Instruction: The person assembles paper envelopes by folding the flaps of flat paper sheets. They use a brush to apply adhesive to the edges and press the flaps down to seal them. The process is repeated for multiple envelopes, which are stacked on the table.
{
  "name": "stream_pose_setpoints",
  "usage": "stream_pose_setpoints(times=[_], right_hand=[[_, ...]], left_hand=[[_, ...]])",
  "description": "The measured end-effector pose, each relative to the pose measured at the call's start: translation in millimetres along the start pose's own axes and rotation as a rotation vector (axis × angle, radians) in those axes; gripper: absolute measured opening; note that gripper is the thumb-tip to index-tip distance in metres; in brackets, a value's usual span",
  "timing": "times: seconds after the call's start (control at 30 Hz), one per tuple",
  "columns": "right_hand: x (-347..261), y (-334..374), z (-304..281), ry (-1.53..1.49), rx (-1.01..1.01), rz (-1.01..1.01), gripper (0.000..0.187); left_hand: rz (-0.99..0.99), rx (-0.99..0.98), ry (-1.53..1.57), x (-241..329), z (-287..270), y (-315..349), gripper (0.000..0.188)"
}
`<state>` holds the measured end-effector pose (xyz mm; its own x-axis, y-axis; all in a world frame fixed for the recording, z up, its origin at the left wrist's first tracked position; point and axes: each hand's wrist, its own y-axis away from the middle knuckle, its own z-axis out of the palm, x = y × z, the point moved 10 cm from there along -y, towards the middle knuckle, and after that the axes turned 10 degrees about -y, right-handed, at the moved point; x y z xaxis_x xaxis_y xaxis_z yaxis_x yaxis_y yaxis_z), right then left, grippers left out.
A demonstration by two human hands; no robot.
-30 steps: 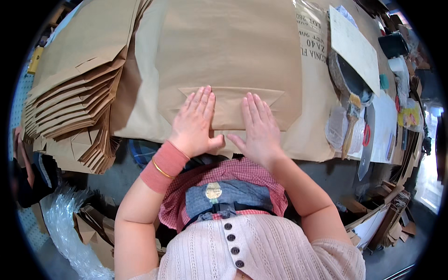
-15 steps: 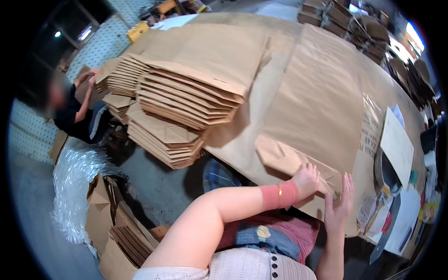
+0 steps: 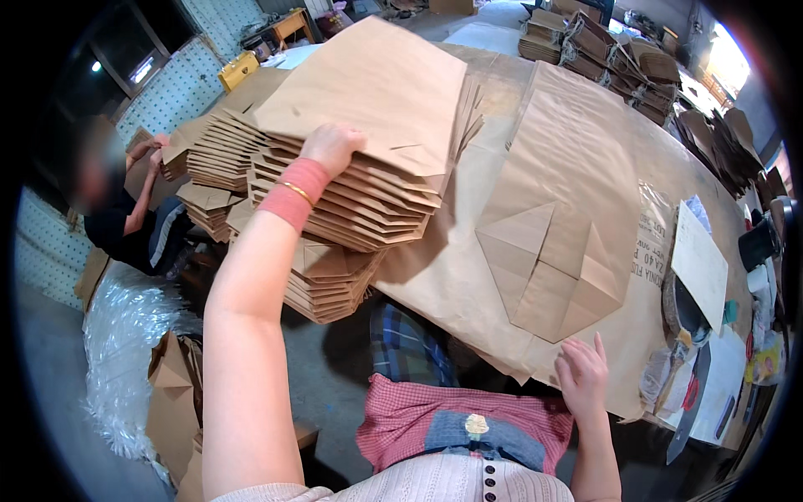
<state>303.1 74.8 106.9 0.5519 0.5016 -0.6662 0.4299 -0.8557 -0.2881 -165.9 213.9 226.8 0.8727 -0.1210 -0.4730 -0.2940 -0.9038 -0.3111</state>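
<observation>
My left hand (image 3: 333, 149), with a pink band and a bracelet on its wrist, is closed on the near edge of a brown paper bag (image 3: 368, 88). That bag is raised a little at the top of a thick stack of folded paper bags (image 3: 376, 219). In front of me lies another paper bag (image 3: 577, 142), its bottom end (image 3: 548, 276) spread into a pointed, folded shape. Just off this end, by the table's front edge, my right hand (image 3: 583, 372) is empty, with its fingers loosely bent and apart.
Brown paper covers the table (image 3: 443, 293). To the right lie a white board (image 3: 701, 268), a long blade (image 3: 693, 414) and red-handled scissors (image 3: 691, 391). Tied bundles of bags (image 3: 577, 50) stand at the back. A co-worker (image 3: 125, 201) sits at left near clear plastic wrap (image 3: 125, 343).
My left hand has gone from the bag before me to the stack at left and taken hold of its top bag. The near bag's bottom end now lies spread out. My right hand has lowered slightly.
</observation>
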Motion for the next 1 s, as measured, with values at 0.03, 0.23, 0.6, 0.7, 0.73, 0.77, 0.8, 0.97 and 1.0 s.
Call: stream_pose_setpoints(times=[0.03, 0.23, 0.6, 0.7, 0.73, 0.77, 0.8, 0.97, 1.0], right_hand=[[3, -6, -1, 0.008, -0.006, -0.018, 0.021], [62, -55, -8, 0.363, -0.121, 0.048, 0.051], [86, -57, 26, 0.511, -0.485, -0.211, 0.058], [89, -47, 16, 0.517, -0.394, -0.294, 0.05], [89, -47, 12, 0.514, -0.334, -0.344, 0.047], [91, -51, 10, 0.487, -0.29, -0.358, 0.043], [95, -51, 10, 0.46, -0.256, -0.364, 0.039], [81, -59, -17, 0.189, -0.141, -0.259, 0.03], [65, -46, -23, 0.158, -0.153, -0.264, 0.035]], left_hand=[[-0.016, -0.119, 0.027, -3, 16, 4, 0.018], [-0.031, 0.028, -0.173, 62, -23, 17, 0.024], [0.433, -0.103, 0.246, 331, 41, -1, 0.035], [0.622, -0.048, 0.059, 355, 52, 3, 0.034], [0.641, 0.038, 0.077, 354, 48, 6, 0.035], [0.659, 0.123, 0.09, 351, 40, 7, 0.036], [0.677, 0.205, 0.115, 354, 30, 9, 0.036], [0.58, -0.058, 0.303, 344, 37, 4, 0.041], [0.596, 0.006, 0.391, 342, 16, 20, 0.041]])
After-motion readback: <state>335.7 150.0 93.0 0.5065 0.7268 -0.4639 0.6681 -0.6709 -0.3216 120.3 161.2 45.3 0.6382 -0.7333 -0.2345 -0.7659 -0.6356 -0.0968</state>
